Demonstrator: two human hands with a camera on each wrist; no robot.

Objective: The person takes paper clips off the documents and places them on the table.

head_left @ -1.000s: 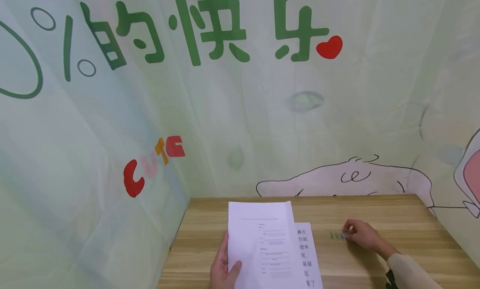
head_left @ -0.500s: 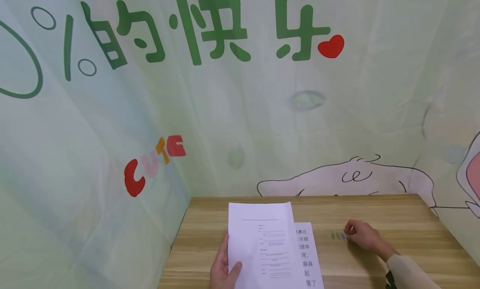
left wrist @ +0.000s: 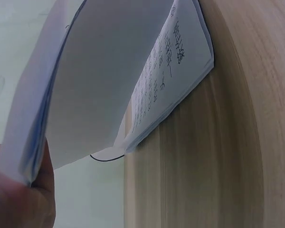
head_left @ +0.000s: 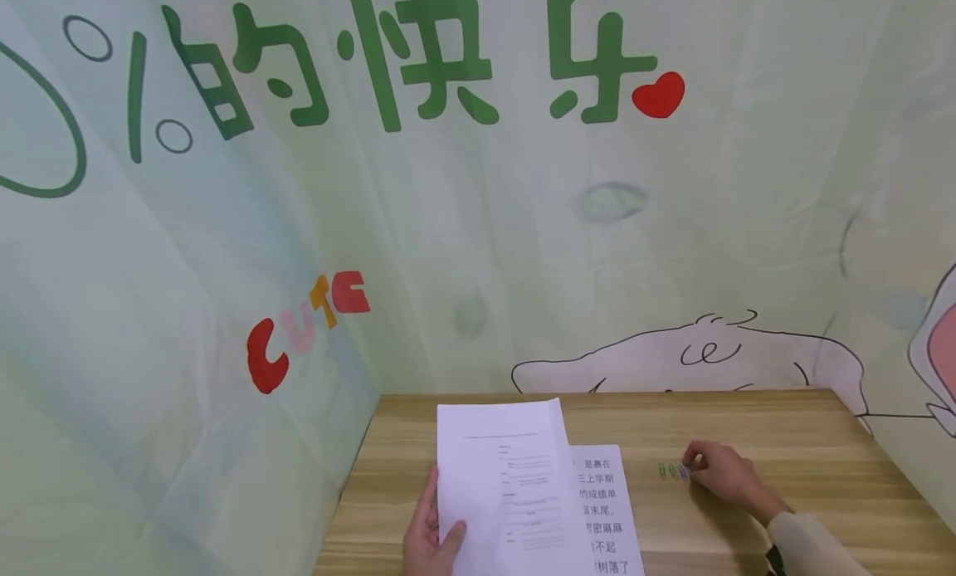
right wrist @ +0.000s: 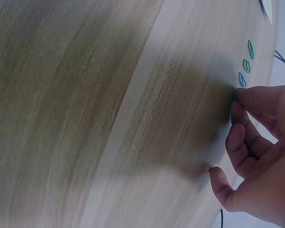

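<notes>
My left hand (head_left: 431, 530) grips a thin stack of printed sheets (head_left: 478, 476) by its left edge, thumb on top. In the left wrist view these sheets are raised and tilted over a second paper stack (left wrist: 180, 66), which lies on the table and shows large Chinese print. To the right, my right hand (head_left: 724, 475) is low over the wood, pinching a blue paper clip (right wrist: 234, 94) between thumb and forefinger. That clip is mostly covered by the fingertips. Beside it lie another blue paper clip (right wrist: 242, 79) and two green paper clips (right wrist: 251, 49), in a row.
The wooden table (head_left: 792, 427) reaches back to a printed fabric backdrop (head_left: 463, 227) hanging behind it and along the sides. In the right wrist view, dark cords (right wrist: 284, 60) show beyond the table's edge.
My left hand has shifted left with its sheets, so more print shows on the stack beneath. The right hand stays at the paper clips almost unmoved.
</notes>
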